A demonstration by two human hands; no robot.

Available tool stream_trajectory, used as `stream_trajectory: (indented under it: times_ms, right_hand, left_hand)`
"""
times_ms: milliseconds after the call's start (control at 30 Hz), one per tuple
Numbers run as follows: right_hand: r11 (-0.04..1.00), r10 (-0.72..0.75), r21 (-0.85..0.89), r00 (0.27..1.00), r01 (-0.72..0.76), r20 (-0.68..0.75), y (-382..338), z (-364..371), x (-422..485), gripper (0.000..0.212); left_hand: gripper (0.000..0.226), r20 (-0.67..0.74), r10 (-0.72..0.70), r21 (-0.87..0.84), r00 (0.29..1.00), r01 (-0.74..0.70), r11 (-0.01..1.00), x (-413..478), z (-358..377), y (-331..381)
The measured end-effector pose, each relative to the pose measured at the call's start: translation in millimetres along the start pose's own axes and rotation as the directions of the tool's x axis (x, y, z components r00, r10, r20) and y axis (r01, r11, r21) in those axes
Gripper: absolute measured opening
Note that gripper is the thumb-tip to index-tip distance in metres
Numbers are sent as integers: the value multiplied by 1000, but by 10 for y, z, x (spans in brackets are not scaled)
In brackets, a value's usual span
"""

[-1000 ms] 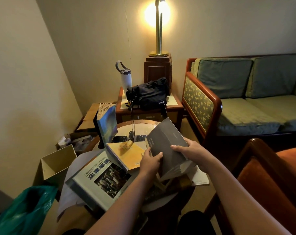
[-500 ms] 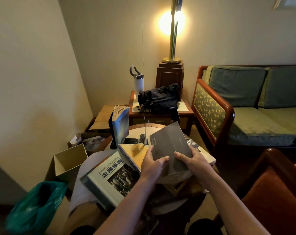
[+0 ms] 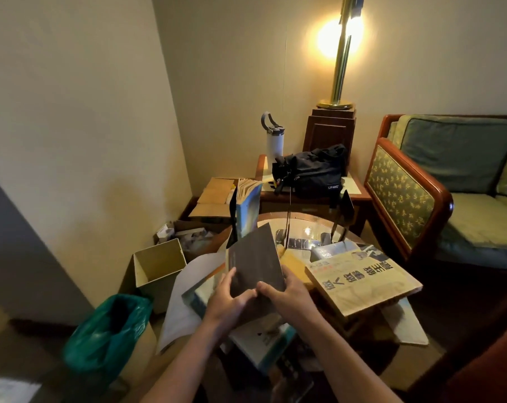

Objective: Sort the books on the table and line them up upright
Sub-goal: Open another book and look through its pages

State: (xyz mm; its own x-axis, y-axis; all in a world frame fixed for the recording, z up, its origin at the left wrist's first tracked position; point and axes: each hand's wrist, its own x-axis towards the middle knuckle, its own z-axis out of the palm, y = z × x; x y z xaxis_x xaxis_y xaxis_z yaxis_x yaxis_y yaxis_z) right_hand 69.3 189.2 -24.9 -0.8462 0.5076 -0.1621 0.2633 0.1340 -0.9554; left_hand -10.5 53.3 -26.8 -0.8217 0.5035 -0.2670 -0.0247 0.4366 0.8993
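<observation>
I hold a dark grey book [image 3: 253,258] tilted nearly upright over the round table [image 3: 301,221]. My left hand [image 3: 229,298] grips its lower left edge and my right hand [image 3: 284,295] its lower right corner. Behind it a blue book [image 3: 247,210] stands upright against a black bookend. To the right lies a tan book [image 3: 362,279] with large dark characters, flat on other books. A yellow book [image 3: 294,264] and several more lie flat under and around my hands, partly hidden.
A side table carries a black bag [image 3: 310,170], a white bottle [image 3: 274,144] and a brass lamp [image 3: 338,68]. A sofa [image 3: 461,181] stands at the right. An open cardboard box [image 3: 159,264] and a green plastic bag [image 3: 109,330] sit on the floor at the left.
Both hands have raised the grey book more upright and moved it left toward the standing blue book. The tan book at the right has come into view.
</observation>
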Motion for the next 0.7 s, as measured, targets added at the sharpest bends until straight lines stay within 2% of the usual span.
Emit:
stream_trajectory:
  times_ms: [133,300,367,400,467,533,567,600,700]
  right_hand:
    - [996,-19,-91,1000,17,-19,9,173,7,64]
    - [997,-31,-73,995,38,90,-33,296,7,59]
    - [995,-32,-88,994,41,106,-58,362,-7,57]
    - [993,-35,-105,995,45,89,-66,397,-18,58]
    - [956,-42,-290,999,42,5,-69,447,-15,65]
    - [855,-70,-517,997,41,-37,-133,482,-28,65]
    - [842,-102,-534,995,76,-19,-177,504,-39,63]
    - [868,-131,-480,991,129,31,-212,530,-38,63]
    - [987,-138,-59,979,148,150,-340,595,-93,69]
  left_hand:
    - [80,61,-61,-21,996,63,998,-49,-79,-100]
    - [84,33,-51,-91,998,54,994,-68,-165,-119]
    - [89,36,-62,-103,997,65,992,-84,-205,-164]
    - [85,37,-64,-118,997,68,991,-92,-218,-189]
    - [69,23,-55,-157,998,58,986,-103,-233,-226]
    - [59,5,-39,-183,999,39,982,-105,-243,-236]
    - [59,4,-23,-195,1000,23,980,-115,-246,-218]
    - [63,-2,-1,-203,1000,1,979,-124,-246,-198]
    - [66,-27,110,-170,994,-113,979,-185,-251,-64]
